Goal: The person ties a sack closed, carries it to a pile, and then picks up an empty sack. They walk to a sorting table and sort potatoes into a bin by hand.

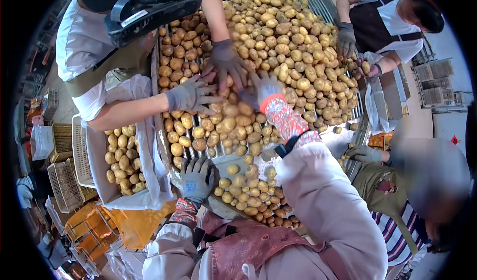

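Note:
My left hand (pixel 197 181), in a grey glove, lies with its fingers stretched at the metal front edge of the sorting table (pixel 223 159), and nothing is in it. Farther in, my right hand (pixel 266 88), also gloved, reaches over the heap of potatoes (pixel 303 56) with its fingers apart; they are partly blurred. Just left of it, a co-worker's two gloved hands (pixel 226 61) are spread over the same potatoes. More potatoes (pixel 253 195) lie in a lower metal tray close to my body, right of my left hand.
A lined crate (pixel 155 173) holding potatoes stands at the left. Another co-worker (pixel 382 22) at the far right holds potatoes, beside a lined box (pixel 380 104). A third person's gloved hand (pixel 365 153) is at the right edge. Yellow stools (pixel 134 228) and baskets (pixel 64 183) stand lower left.

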{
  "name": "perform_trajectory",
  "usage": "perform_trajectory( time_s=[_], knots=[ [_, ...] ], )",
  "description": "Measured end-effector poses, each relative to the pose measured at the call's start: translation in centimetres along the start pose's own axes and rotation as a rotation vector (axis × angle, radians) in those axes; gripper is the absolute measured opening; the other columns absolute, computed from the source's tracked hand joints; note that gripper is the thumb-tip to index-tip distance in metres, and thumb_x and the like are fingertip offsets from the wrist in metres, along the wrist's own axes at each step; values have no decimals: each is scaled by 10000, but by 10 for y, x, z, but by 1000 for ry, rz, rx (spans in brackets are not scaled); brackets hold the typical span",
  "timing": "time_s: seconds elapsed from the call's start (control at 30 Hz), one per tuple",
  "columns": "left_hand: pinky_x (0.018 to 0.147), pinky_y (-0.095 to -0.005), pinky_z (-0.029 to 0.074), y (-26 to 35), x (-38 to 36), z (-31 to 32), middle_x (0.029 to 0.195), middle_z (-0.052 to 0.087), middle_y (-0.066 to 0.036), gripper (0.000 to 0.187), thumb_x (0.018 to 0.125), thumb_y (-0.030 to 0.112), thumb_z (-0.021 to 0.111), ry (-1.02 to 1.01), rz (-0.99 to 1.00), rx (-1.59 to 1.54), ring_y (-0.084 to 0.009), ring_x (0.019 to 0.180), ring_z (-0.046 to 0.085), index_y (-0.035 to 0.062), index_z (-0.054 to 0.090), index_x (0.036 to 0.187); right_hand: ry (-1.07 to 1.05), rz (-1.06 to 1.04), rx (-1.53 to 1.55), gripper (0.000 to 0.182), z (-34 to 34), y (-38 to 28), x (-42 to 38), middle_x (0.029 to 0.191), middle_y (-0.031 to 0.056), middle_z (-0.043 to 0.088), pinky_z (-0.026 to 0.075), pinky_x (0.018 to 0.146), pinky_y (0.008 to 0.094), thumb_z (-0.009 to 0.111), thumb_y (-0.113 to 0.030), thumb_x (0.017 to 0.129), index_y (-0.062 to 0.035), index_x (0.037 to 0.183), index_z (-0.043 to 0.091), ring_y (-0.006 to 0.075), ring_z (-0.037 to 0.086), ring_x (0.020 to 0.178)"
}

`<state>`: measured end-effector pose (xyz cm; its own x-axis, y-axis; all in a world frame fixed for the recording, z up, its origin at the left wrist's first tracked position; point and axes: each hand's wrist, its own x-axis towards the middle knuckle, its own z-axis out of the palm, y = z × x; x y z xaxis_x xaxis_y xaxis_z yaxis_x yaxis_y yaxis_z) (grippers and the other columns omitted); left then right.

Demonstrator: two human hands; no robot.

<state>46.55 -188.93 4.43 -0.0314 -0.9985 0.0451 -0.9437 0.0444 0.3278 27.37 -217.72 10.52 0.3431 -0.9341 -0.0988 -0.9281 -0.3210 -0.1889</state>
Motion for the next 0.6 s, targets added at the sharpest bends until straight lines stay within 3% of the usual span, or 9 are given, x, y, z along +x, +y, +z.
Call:
perform_trajectory(
  time_s=[0.03,0.07,0.1,0.17,0.27,0.37,0.4,0.5,0.6],
  knots=[
    [1112,-529,282,0,0,-1,1270,597,-100,394,871,317,596,-11,8,1,-318,1175,532,76,616,1183,-52,-17,77,652,3,3,-17,1244,162,542,428,943,509,687,-582,743,-170,1237,582,404,510,1163],
    [1114,-528,279,1,0,-2,1272,595,-101,397,869,314,596,-14,12,8,-321,1177,529,74,614,1185,88,-209,44,638,54,21,-24,1205,152,563,443,914,528,706,-543,725,-192,1244,580,410,524,1131],
    [1116,-528,276,3,0,-4,1273,594,-103,400,867,311,596,-17,20,15,-324,1180,526,72,611,1188,29,-20,77,622,38,6,-57,1188,138,568,438,915,543,697,-538,728,-208,1243,580,402,532,1100],
    [1115,-519,271,1,-3,1,1268,594,-110,402,862,309,586,-11,25,-3,-335,1184,521,69,612,1183,-22,-41,-14,612,52,11,-103,1209,124,552,438,914,554,688,-533,744,-236,1266,570,390,517,1115],
    [1114,-507,273,1,-1,4,1229,606,-112,383,861,301,579,11,81,24,-338,1156,532,65,622,1160,266,-75,191,665,68,17,-183,1208,143,520,434,901,542,729,-463,737,-252,1337,533,404,501,1087],
    [967,-504,386,10,-3,-1,1107,618,-111,339,871,306,574,-89,-19,83,-329,1006,565,109,641,1138,224,133,227,689,70,29,-241,1273,127,488,457,912,508,748,-434,718,-315,1357,518,371,492,1117],
    [936,-501,397,7,-6,6,1100,618,-109,331,879,309,570,-63,0,87,-329,994,565,119,642,1141,242,190,221,710,80,35,-258,1286,170,469,473,910,496,758,-418,703,-324,1361,511,407,511,1113],
    [937,-502,399,6,-9,9,1091,620,-103,315,894,306,563,-27,13,78,-331,1001,567,129,645,1141,164,296,330,697,83,40,-300,1273,202,470,486,895,503,761,-416,701,-307,1345,516,431,546,1088],
    [965,-496,396,9,-10,7,1087,638,-117,310,882,305,586,38,24,117,-338,1033,573,123,646,1127,161,383,472,616,93,48,-333,1244,226,477,484,908,496,783,-415,710,-214,1252,571,433,561,1071]
  ],
)
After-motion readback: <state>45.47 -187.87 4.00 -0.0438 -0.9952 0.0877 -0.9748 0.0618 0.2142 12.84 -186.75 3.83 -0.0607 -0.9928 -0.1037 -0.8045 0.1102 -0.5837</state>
